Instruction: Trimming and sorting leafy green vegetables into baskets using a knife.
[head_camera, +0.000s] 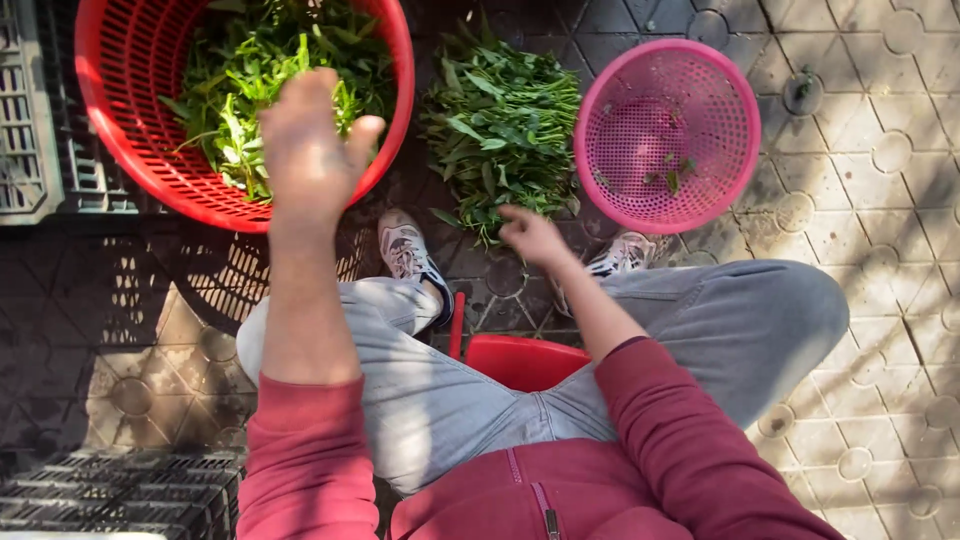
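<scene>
Greens fill the red basket (150, 150) at the upper left of the frame, loose leafy stems heaped inside its slotted wall. The left hand (310, 150) hangs over that basket's near rim, fingers spread and holding nothing, palm turned down toward the leaves. Right of it, in the upper middle, a pile of leafy stems (500, 125) lies straight on the paved ground, stalks pointing toward the seated person so they come easily to hand. The right hand (532, 235) is at the pile's near edge, fingers curled; whether it pinches a stalk I cannot tell. A pink basket (668, 135) at the upper right holds only a few leaf scraps.
</scene>
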